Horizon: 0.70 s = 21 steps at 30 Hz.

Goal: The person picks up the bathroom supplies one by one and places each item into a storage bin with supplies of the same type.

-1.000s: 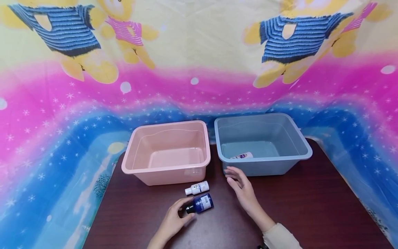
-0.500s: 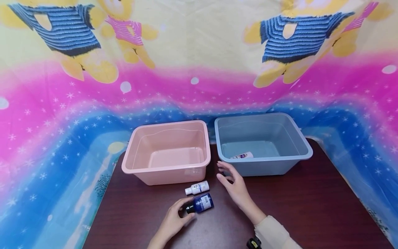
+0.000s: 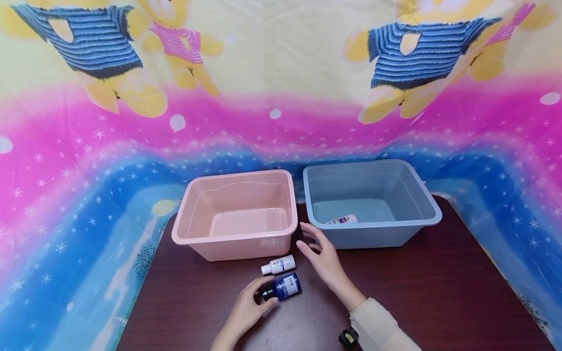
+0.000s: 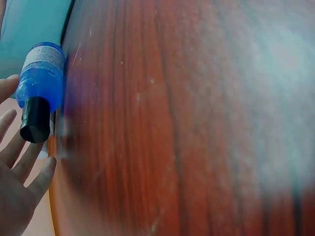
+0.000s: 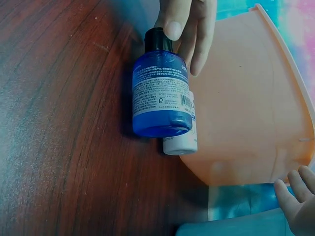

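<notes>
A blue bottle (image 3: 287,286) with a black cap lies on its side on the dark wooden table. My left hand (image 3: 246,309) is at the cap end, thumb on the near side and spread fingers on the far side; whether they touch it is hard to tell. Just behind it lies a small white bottle (image 3: 279,265), partly hidden by the blue one in the right wrist view. My right hand (image 3: 327,263) hovers empty before the gap between the tubs, fingers loosely bent and apart. It also shows at the lower right corner of the right wrist view.
A pink tub (image 3: 234,246) stands behind the bottles. Right of it is a blue-grey tub (image 3: 369,236), with a white bottle (image 3: 342,219) inside against the front wall. A patterned cloth (image 3: 272,131) hangs behind the table (image 3: 439,297).
My right hand has moved left, from the blue-grey tub's front corner toward the gap between the tubs. My left hand has barely shifted at the cap. Neither bottle on the table has moved.
</notes>
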### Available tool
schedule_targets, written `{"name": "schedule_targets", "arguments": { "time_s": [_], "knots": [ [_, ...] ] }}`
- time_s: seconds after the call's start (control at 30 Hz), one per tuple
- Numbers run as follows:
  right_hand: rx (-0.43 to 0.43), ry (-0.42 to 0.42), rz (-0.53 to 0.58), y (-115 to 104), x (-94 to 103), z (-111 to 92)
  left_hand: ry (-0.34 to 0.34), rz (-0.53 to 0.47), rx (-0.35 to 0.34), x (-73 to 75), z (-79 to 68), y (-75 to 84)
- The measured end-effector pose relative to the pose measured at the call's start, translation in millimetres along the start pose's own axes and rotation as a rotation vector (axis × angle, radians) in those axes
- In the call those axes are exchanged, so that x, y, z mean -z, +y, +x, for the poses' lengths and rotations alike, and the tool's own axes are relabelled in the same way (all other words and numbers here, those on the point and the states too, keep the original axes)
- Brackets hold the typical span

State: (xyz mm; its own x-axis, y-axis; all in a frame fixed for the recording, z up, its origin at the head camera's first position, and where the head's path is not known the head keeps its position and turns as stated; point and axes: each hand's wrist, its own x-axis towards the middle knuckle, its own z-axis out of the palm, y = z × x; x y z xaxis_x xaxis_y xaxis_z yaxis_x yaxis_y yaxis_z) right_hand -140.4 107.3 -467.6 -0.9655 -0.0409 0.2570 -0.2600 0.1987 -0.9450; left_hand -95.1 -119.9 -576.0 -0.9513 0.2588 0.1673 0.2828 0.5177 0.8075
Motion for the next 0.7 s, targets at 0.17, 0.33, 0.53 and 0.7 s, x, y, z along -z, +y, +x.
{"name": "schedule_targets", "arguments": {
  "time_s": [0.17, 0.33, 0.53, 0.7],
  "knots": [
    [-0.027, -0.015, 0.036, -19, -0.5, 0, 0.017, 0.018, 0.018, -5.8, 3.8, 0.5],
    [-0.042, -0.014, 0.018, -7, -3.9, 3, 0.018, 0.001, 0.017, -11.3, 6.5, 0.7],
    [-0.066, -0.010, 0.013, -14, -5.1, 5, 0.027, -0.024, 0.022, -16.0, 9.5, 1.0],
    [-0.052, -0.008, 0.024, -20, -9.4, 8, 0.028, -0.015, 0.009, -17.8, 11.5, 2.5]
  ]
}}
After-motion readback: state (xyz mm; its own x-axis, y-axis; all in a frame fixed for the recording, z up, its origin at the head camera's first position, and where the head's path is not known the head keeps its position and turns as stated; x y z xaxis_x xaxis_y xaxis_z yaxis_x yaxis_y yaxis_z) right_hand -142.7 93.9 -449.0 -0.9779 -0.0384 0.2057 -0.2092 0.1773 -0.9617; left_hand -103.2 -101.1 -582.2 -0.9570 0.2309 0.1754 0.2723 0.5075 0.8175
